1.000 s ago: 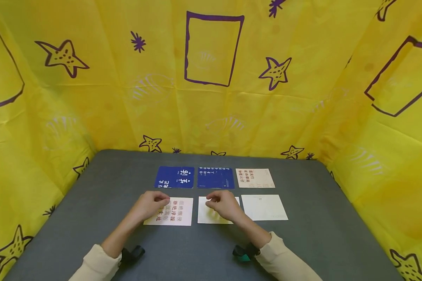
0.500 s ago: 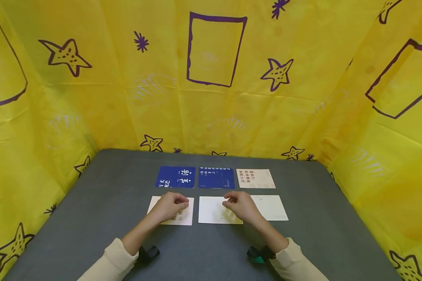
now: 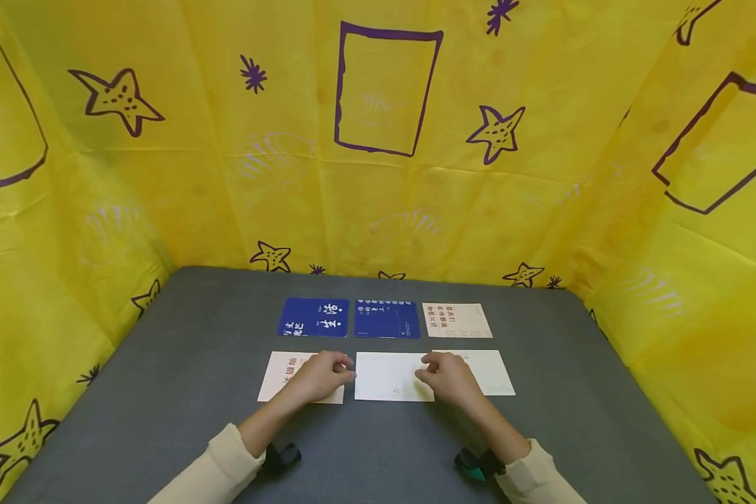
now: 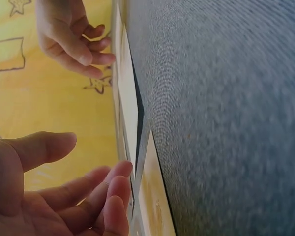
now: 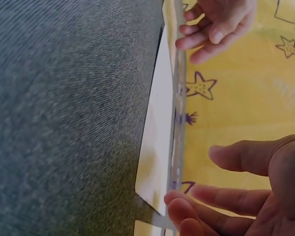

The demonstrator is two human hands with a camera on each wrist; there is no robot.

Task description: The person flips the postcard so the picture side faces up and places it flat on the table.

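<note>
My left hand (image 3: 321,376) hovers over the right part of a pale card with red writing (image 3: 276,381), covering some of it. My right hand (image 3: 451,379) is between the plain white card (image 3: 384,378) in the middle and the pale card (image 3: 494,373) to its right, hiding part of the latter. Both hands hold nothing. In the left wrist view, the left hand (image 4: 69,196) has its thumb apart from loosely bent fingers. The right hand (image 5: 246,196) looks alike in the right wrist view. Whether any fingertip touches a card or the table, I cannot tell.
Behind lies a row of a blue card with large white writing (image 3: 313,318), another blue card (image 3: 387,322) and a cream card with red writing (image 3: 456,320). All the cards lie flat on the grey table (image 3: 378,455). Yellow patterned cloth (image 3: 378,203) surrounds the table.
Both hands have moved right. The left came from the written card's left part to its right edge; the right moved off the middle white card, uncovering it. The cards keep their places.
</note>
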